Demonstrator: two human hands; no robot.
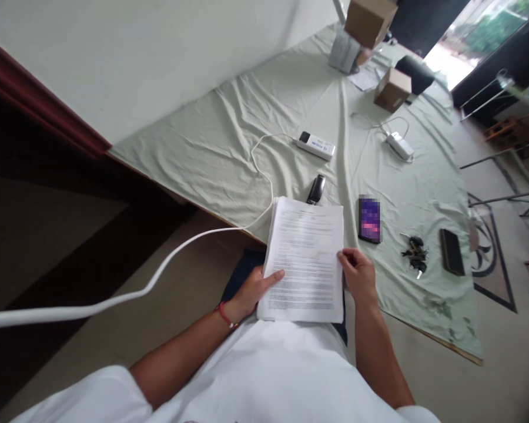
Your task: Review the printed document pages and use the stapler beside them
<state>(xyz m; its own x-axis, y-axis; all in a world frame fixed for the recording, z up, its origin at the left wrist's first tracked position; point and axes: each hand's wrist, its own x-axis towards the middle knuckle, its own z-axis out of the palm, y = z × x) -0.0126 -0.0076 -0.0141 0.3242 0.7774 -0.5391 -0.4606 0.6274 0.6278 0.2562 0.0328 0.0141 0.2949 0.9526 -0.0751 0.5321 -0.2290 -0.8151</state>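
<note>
While gripping a stack of printed papers (pixel 306 258) from both sides, left hand (pixel 255 291) curled on the left edge, thumb lying across the top sheet, fingers tucked underneath. Right hand (pixel 358 273) closed on the right edge, thumb on the page, fingers out of sight below. Stack held at the near edge of the surface (pixel 211 147), draped in a pale green cloth, its far end over the cloth and its near end against the white shirt. Just beyond the stack's far edge, a black stapler (pixel 316 189). Just past the right hand, a phone (pixel 369 220) with a lit screen; further out to that side, a bunch of keys (pixel 415 254) and a dark phone (pixel 451 251). Well beyond both hands, a white power strip (pixel 315 145), its thick white cable (pixel 158 276) trailing back past the left hand. Further off, a white charger (pixel 399 145) and cardboard boxes (pixel 392 89).
</note>
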